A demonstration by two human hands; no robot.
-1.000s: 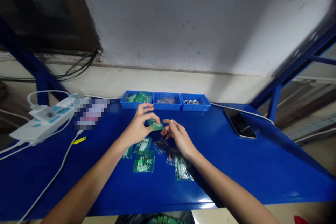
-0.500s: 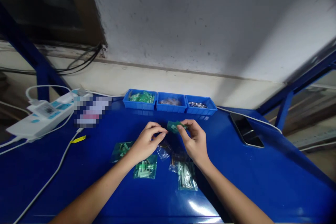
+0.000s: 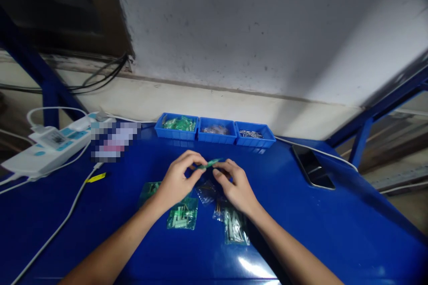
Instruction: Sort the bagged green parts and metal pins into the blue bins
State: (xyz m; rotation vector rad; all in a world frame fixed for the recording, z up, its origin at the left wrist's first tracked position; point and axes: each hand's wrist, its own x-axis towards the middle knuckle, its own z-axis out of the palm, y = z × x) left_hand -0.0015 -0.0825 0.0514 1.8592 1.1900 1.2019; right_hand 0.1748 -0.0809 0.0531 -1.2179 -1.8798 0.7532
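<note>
Between my hands, above the table, is a small green plastic bag (image 3: 213, 162), seen nearly edge-on. My left hand (image 3: 180, 178) pinches its left end between thumb and fingers. At the right end, the bent fingers of my right hand (image 3: 237, 182) are closed against it. Below my left hand lie a green bag of pale pieces (image 3: 182, 214) and another green bag (image 3: 149, 190), partly covered by the wrist. A clear bag (image 3: 205, 192) lies under the gap between my hands. Beside my right wrist are a bag with brownish pins (image 3: 218, 210) and a bag of long pale pieces (image 3: 235, 227).
Three blue bins stand along the wall: one with green bags (image 3: 177, 133), one with clear bags (image 3: 216, 137), one with metal pieces (image 3: 254, 141). A phone (image 3: 312, 167) lies right. A power strip (image 3: 43, 153), white cable (image 3: 72, 209) and yellow tag (image 3: 96, 177) are left.
The green bag has turned edge-on and moved slightly left. My left hand has closed on its left end, while my right hand has shifted down and left along it.
</note>
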